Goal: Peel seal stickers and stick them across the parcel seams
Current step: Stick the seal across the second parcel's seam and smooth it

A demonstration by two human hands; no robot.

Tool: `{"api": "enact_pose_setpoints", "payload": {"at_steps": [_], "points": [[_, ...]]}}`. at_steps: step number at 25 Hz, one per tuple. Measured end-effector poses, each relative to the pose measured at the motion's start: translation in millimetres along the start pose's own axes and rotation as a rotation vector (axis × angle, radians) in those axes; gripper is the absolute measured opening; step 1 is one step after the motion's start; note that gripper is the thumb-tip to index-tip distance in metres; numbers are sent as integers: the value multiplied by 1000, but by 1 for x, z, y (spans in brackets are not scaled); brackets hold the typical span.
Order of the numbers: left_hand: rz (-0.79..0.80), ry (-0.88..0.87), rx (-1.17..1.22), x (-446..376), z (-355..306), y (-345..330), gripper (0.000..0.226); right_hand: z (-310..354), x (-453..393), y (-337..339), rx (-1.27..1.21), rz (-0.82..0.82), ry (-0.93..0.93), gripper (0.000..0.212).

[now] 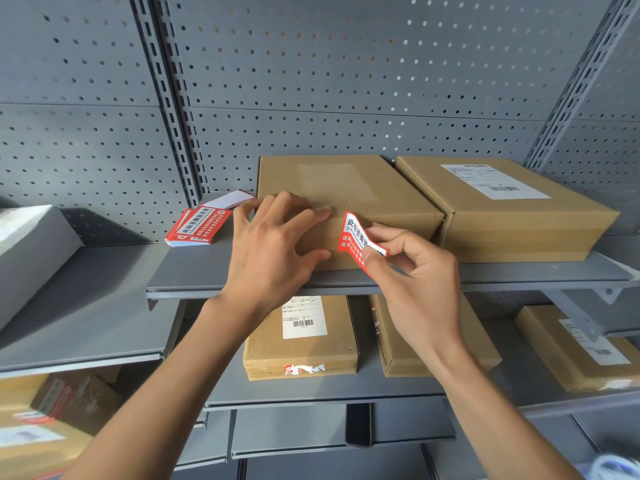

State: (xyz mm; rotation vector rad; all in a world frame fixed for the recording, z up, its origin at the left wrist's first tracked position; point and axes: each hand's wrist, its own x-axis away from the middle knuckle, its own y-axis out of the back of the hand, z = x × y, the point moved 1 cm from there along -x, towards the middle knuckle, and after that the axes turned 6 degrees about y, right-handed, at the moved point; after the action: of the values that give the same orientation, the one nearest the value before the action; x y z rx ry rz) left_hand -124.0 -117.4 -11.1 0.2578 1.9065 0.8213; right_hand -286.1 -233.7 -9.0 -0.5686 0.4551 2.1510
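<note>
A brown cardboard parcel [349, 188] lies on the grey shelf [194, 268] in front of me. My left hand [273, 247] grips its front left corner, fingers spread over the top edge and thumb on the front face. My right hand [412, 275] pinches a red and white seal sticker [355, 233] between thumb and forefinger. The sticker's upper end touches the parcel's front edge; its lower end curls free. A stack of the same red stickers [199, 226] sits on the shelf left of the parcel.
A second parcel with a white shipping label [502, 206] stands against the first one's right side. Several more parcels [301, 337] lie on the lower shelf. A grey box [31, 251] sits on the left shelf. Perforated panels form the back wall.
</note>
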Motion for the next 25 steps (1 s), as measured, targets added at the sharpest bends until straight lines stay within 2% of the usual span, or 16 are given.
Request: {"api": "enact_pose_setpoints", "payload": {"at_steps": [9, 12, 15, 17, 20, 23, 25], "points": [[-6, 0, 8, 0, -2, 2, 59, 6, 10, -9, -9, 10, 30, 24], [-12, -4, 13, 0, -1, 2, 56, 10, 15, -11, -4, -3, 36, 19], [-33, -14, 2, -2, -3, 2, 43, 29, 20, -9, 10, -24, 152, 13], [-21, -24, -14, -2, -2, 2, 43, 42, 21, -7, 6, -1, 212, 11], [35, -48, -24, -3, 1, 4, 49, 43, 19, -1, -7, 5, 133, 10], [146, -65, 5, -4, 2, 12, 68, 35, 14, 6, -65, -7, -16, 13], [122, -53, 99, 2, 2, 22, 64, 31, 12, 10, -67, -26, -71, 16]]}}
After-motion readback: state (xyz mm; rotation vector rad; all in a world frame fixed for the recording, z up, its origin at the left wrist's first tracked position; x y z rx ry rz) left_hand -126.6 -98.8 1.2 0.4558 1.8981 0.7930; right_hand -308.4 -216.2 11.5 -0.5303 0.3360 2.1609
